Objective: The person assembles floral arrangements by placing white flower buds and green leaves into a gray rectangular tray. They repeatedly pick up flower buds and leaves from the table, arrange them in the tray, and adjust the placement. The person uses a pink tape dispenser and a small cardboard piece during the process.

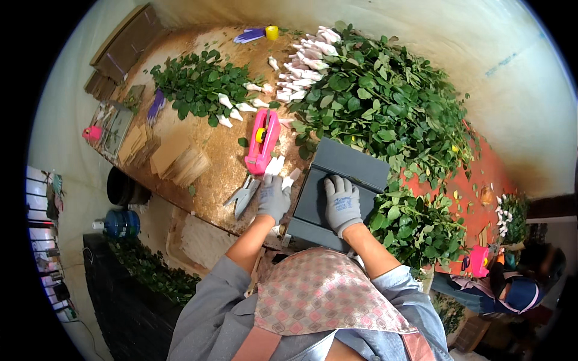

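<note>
Both my hands wear grey gloves. My left hand (274,199) is closed at the brown table's near edge, around white-sleeved flower buds (275,166) whose white tips stick out past the fingers; the stems are hidden. My right hand (342,203) lies flat, fingers stretched out, on a dark grey folded panel or box (313,195). Just left of my left hand rests a grey two-armed hand tool (242,197), perhaps shears. Beyond it stands a pink tape dispenser (261,147) with a yellow roll.
Leafy stems with white-sleeved buds (385,90) pile up at the far right; a smaller bunch (201,81) lies at the left. Cardboard pieces (177,159) sit at the table's left. Purple gloves (250,36) and yellow tape (272,32) lie far back. Another person (512,292) is at right.
</note>
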Tool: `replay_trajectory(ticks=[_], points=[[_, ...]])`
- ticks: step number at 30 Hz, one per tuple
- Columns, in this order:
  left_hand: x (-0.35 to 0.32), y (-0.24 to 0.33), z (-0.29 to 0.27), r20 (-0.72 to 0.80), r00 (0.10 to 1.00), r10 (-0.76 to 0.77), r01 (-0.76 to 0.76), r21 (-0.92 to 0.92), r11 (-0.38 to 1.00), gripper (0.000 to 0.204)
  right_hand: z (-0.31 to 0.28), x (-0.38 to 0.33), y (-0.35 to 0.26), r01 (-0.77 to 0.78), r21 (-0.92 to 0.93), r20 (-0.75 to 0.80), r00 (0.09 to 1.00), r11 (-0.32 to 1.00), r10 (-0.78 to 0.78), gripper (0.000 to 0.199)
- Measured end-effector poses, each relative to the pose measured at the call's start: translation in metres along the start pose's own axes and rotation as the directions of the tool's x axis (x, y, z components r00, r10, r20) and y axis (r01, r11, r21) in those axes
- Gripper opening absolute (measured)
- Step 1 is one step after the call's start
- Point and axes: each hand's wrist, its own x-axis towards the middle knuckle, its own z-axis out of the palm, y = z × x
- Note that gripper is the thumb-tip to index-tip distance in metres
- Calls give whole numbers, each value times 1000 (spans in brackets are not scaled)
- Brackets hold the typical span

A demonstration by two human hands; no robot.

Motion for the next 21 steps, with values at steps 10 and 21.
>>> replay_trajectory(ticks=[10, 21], points=[[49, -8, 51, 155, 972, 177, -227, 410, 883, 25, -2, -1, 0, -11, 123, -44, 999, 992, 17, 50], [-136, -81, -106, 523, 848, 84, -225, 213, 951, 28, 0, 1, 1, -12, 109, -79, 997, 994, 20, 46]])
